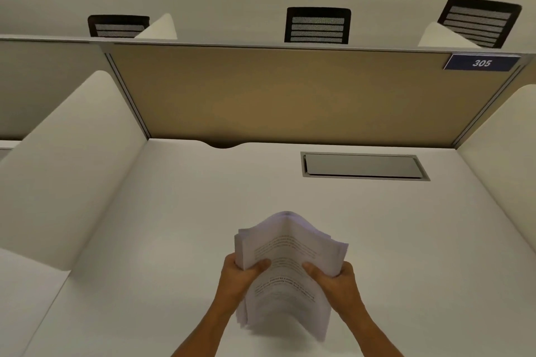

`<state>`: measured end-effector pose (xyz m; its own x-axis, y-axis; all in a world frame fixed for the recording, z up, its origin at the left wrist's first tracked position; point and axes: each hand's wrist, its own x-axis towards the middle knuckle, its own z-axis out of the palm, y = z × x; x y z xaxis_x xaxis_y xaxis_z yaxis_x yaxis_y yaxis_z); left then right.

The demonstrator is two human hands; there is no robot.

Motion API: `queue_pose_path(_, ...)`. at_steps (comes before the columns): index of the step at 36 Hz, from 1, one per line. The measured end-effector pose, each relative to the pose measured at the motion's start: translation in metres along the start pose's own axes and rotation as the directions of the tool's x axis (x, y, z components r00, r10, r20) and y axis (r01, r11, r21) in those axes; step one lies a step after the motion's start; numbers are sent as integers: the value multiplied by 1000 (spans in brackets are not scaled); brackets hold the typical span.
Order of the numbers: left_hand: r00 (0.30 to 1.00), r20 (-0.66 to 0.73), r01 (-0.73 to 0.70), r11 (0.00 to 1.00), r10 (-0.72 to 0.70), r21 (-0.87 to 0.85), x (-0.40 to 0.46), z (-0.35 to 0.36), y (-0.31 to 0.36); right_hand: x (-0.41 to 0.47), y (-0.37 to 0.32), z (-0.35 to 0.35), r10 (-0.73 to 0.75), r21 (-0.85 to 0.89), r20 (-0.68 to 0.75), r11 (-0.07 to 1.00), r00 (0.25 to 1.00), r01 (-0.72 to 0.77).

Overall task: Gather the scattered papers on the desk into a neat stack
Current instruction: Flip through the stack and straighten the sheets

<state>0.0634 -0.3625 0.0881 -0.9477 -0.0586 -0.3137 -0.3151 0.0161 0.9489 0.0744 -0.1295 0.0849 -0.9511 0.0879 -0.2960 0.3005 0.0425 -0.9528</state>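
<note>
A thick bundle of white printed papers is held up above the white desk, near its front middle. My left hand grips the bundle's left edge, thumb on the top sheet. My right hand grips the right edge the same way. The sheets bow upward in the middle and their edges are fanned and uneven. The lower end of the bundle is blurred. No loose papers lie elsewhere on the desk.
A grey cable hatch is set into the desk at the back right. A tan partition with a "305" plate closes the back; white side dividers flank the desk. Black chair backs stand beyond.
</note>
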Motion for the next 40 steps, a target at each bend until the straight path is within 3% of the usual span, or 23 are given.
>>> queue_pose_path(6, 998, -24, -55, 997, 54, -51, 2, -4, 4, 1, -17, -5, -114, 35, -60, 993, 992, 117)
queue_pose_path(13, 993, 89, 71, 996, -76, 58, -5, 0, -13, 3, 15, -5, -15, -158, -10, 987, 1000, 14)
queue_pose_path(19, 996, 74, 34, 997, -40, 71, 6, -6, -8, 13, 10, -16, 72, -243, -93, 966, 993, -93)
queue_pose_path(24, 985, 57, -163, 986, 166, -47, 30, -40, 30, 26, -29, -35, 31, -476, 75, 879, 997, 9)
queue_pose_path(26, 965, 137, -223, 975, 223, -17, 39, -55, 53, 32, -48, -41, 7, -579, 162, 811, 987, 89)
queue_pose_path(28, 933, 293, -271, 946, 211, 181, 47, -62, 76, 36, -68, -44, -2, -662, 257, 729, 966, 178)
queue_pose_path(30, 894, 427, -333, 834, 132, 440, 51, -58, 92, 39, -87, -41, 21, -743, 339, 619, 941, 254)
queue_pose_path(33, 845, 535, -377, 735, 24, 563, 53, -35, 95, 40, -107, -29, 71, -819, 417, 462, 906, 341)
queue_pose_path(36, 864, 500, -339, 803, 59, 491, 49, -13, 80, 41, -117, -18, 83, -825, 476, 386, 875, 413)
queue_pose_path(40, 959, 277, -157, 928, 62, 337, 45, -4, 53, 41, -118, -34, 109, -777, 479, 515, 871, 363)
